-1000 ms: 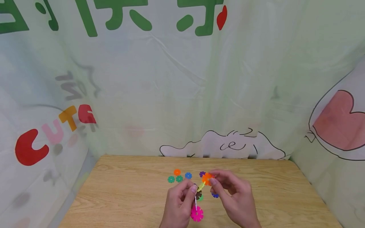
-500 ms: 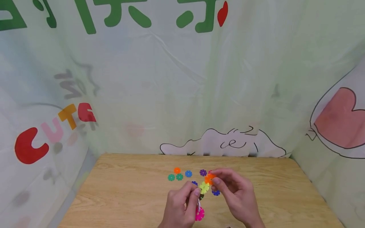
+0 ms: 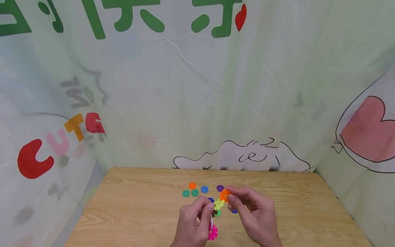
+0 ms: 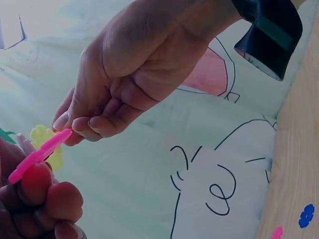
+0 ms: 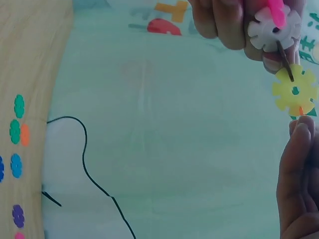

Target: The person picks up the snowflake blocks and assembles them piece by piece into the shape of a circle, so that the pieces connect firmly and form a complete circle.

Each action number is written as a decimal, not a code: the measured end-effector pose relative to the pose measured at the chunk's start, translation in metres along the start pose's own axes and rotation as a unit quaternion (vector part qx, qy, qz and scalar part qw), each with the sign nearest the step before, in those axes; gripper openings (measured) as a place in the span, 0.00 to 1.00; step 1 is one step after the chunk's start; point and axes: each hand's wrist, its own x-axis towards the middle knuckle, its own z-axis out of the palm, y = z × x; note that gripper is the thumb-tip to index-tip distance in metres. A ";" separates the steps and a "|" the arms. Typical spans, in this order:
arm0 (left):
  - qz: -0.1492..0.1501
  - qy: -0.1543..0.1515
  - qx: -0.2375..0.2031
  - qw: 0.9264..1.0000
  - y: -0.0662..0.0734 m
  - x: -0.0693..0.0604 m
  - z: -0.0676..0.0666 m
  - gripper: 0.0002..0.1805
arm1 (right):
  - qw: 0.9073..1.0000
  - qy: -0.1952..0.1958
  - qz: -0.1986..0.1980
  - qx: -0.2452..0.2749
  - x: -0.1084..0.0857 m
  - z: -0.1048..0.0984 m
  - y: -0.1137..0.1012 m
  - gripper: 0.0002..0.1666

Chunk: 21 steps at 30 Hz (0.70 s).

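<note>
Above the table (image 3: 132, 206), left hand (image 3: 193, 219) pinches slotted pink-white-brown-yellow disc chain (image 5: 284, 83); right hand (image 3: 257, 212) pinches adjoining orange disc (image 3: 224, 196).

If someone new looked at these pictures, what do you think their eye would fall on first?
Probably the bright notched pieces between the hands: the left hand holds linked discs, including a pink disc and a yellow disc, while the right hand pinches an orange disc by the yellow one. Next, perhaps, the big red C at the head view's left.
</note>
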 end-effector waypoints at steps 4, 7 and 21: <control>0.001 0.004 0.001 1.000 0.001 0.001 -0.002 0.11 | 0.999 0.023 -0.004 0.031 -0.001 0.008 0.003 0.15; -0.020 -0.004 -0.002 1.000 0.001 0.002 -0.003 0.11 | 0.999 0.032 -0.001 0.032 -0.002 0.010 0.005 0.15; -0.280 -0.025 -0.172 0.944 -0.009 0.012 -0.001 0.16 | 0.995 0.007 0.100 0.026 0.004 0.008 0.012 0.09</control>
